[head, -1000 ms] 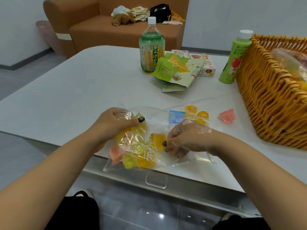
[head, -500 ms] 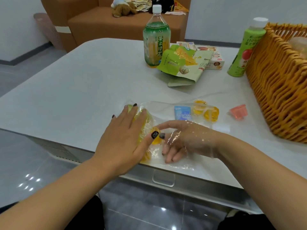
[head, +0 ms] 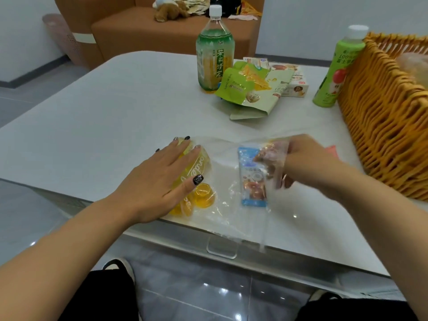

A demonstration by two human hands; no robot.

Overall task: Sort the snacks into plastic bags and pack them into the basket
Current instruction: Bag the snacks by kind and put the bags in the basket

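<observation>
A clear plastic bag [head: 222, 205] lies flat at the table's near edge, with several yellow and orange jelly cups [head: 203, 195] in its left end. My left hand [head: 162, 181] presses flat on those cups, fingers straight. A blue snack packet [head: 252, 179] lies in the middle under the film. My right hand [head: 301, 163] is to the right of it, with curled fingers under the plastic film pinching an orange jelly cup [head: 269, 148]. A pink jelly cup [head: 331, 150] peeks out behind that hand. The wicker basket [head: 382, 135] stands at the right.
At the back of the table stand a green tea bottle [head: 215, 59], green snack pouches [head: 245, 89], small boxes [head: 296, 84] and a green juice bottle [head: 335, 72]. A brown sofa [head: 162, 31] is beyond the table. The table's front edge is right under the bag.
My left hand went from gripping the bag to lying flat on the jelly cups. My right hand moved right and away, past the blue packet, and closed on a jelly cup.
</observation>
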